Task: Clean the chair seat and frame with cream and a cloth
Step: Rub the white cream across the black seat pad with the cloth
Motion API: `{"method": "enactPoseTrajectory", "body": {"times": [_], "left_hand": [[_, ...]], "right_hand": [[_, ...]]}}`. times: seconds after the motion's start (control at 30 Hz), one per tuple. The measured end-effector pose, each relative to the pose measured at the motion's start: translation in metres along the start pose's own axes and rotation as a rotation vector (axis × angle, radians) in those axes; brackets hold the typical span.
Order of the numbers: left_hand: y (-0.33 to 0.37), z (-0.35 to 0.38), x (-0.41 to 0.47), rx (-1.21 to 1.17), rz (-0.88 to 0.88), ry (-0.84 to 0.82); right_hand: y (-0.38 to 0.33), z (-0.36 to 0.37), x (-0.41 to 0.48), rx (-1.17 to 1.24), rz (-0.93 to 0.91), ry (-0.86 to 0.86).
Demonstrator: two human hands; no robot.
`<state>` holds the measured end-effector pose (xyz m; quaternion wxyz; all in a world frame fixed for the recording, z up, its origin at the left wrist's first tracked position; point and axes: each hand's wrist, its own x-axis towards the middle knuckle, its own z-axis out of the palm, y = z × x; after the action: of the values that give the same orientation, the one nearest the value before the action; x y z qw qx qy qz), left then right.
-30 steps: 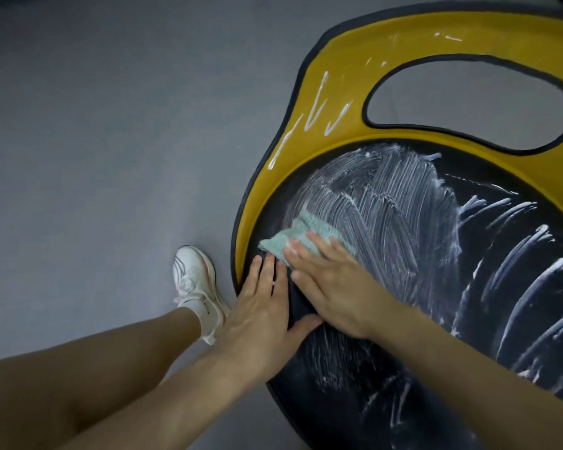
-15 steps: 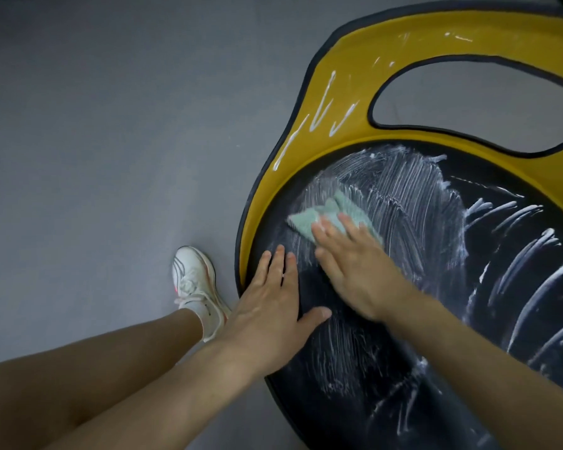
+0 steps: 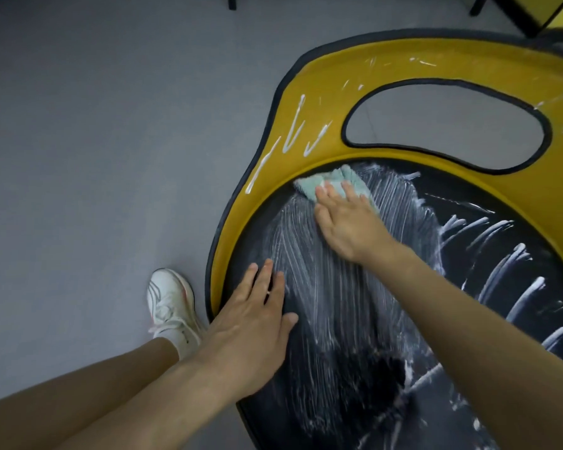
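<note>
A black round chair seat [image 3: 355, 319] fills the lower right, smeared with white cream streaks. A yellow frame [image 3: 312, 92] with a dark edge curves around its far side and carries lines of unspread cream [image 3: 293, 131]. My right hand [image 3: 348, 222] lies flat on a pale green cloth [image 3: 335, 181], pressing it onto the seat right at the seam with the yellow frame. My left hand [image 3: 254, 326] rests flat on the seat's near left edge, fingers spread, holding nothing.
Grey floor [image 3: 111, 157] surrounds the chair. My leg and a white sneaker [image 3: 169, 306] stand just left of the seat. An oval opening [image 3: 446, 125] in the frame shows floor. Dark furniture legs [image 3: 478, 4] and a yellow piece stand at the top right.
My right hand has slid the cloth away from me across the seat, from beside my left hand up to the frame seam, spreading cream. My left hand stayed put.
</note>
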<state>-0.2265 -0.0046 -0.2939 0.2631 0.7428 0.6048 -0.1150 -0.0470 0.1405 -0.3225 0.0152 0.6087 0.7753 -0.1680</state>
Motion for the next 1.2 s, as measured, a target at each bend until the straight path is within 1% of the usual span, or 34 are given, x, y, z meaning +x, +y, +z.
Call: {"method": "enactPoseTrajectory", "body": {"times": [0.07, 0.1, 0.17, 0.27, 0.33, 0.37, 0.43, 0.47, 0.53, 0.6, 0.7, 0.8, 0.93, 1.0, 1.07, 1.13, 1.2], "left_hand": [[0.001, -0.005, 0.007, -0.030, -0.004, -0.019], [0.002, -0.007, 0.010, -0.045, -0.008, -0.028], [0.004, -0.010, 0.014, -0.070, -0.012, -0.038], [0.009, -0.011, 0.019, -0.084, -0.014, -0.021], [0.013, -0.011, 0.022, -0.076, -0.015, -0.015], [0.014, -0.012, 0.023, -0.068, -0.015, -0.012], [0.016, -0.012, 0.025, -0.047, -0.015, -0.005], [0.017, -0.013, 0.026, -0.043, -0.012, -0.003], [0.017, -0.015, 0.028, -0.040, -0.011, -0.009], [0.017, -0.016, 0.029, -0.033, -0.011, -0.016], [0.019, -0.019, 0.034, -0.026, -0.013, -0.032], [0.024, -0.022, 0.043, -0.035, -0.014, -0.032], [0.032, -0.023, 0.052, -0.047, -0.005, -0.020], [0.035, -0.023, 0.053, -0.044, 0.000, -0.010], [0.035, -0.022, 0.053, -0.030, 0.002, -0.006], [0.033, -0.022, 0.053, -0.034, 0.009, -0.008], [0.032, -0.021, 0.053, -0.060, 0.019, -0.003]], "right_hand": [[-0.001, -0.001, 0.014, 0.015, 0.002, -0.003], [-0.002, 0.002, 0.005, 0.010, -0.011, 0.013], [-0.003, 0.014, -0.044, -0.001, -0.071, 0.040], [-0.004, 0.032, -0.141, 0.000, -0.135, -0.017], [0.001, 0.037, -0.177, -0.021, -0.153, -0.050], [0.005, 0.036, -0.180, -0.024, -0.156, -0.069], [0.016, 0.027, -0.158, -0.015, -0.139, -0.076], [0.024, 0.021, -0.138, -0.025, -0.122, -0.051], [0.044, 0.009, -0.083, -0.051, -0.050, 0.030], [0.064, -0.007, -0.021, -0.065, 0.040, 0.070], [0.077, -0.023, 0.043, -0.087, 0.105, 0.054], [0.068, -0.019, 0.037, -0.045, 0.094, 0.063], [0.026, -0.001, -0.053, 0.016, -0.068, 0.055], [0.020, 0.001, -0.070, 0.023, -0.103, 0.023], [0.029, -0.004, -0.049, 0.006, -0.083, 0.042], [0.040, -0.011, -0.006, -0.051, -0.050, 0.095], [0.047, -0.019, 0.039, -0.076, 0.029, 0.080]]}}
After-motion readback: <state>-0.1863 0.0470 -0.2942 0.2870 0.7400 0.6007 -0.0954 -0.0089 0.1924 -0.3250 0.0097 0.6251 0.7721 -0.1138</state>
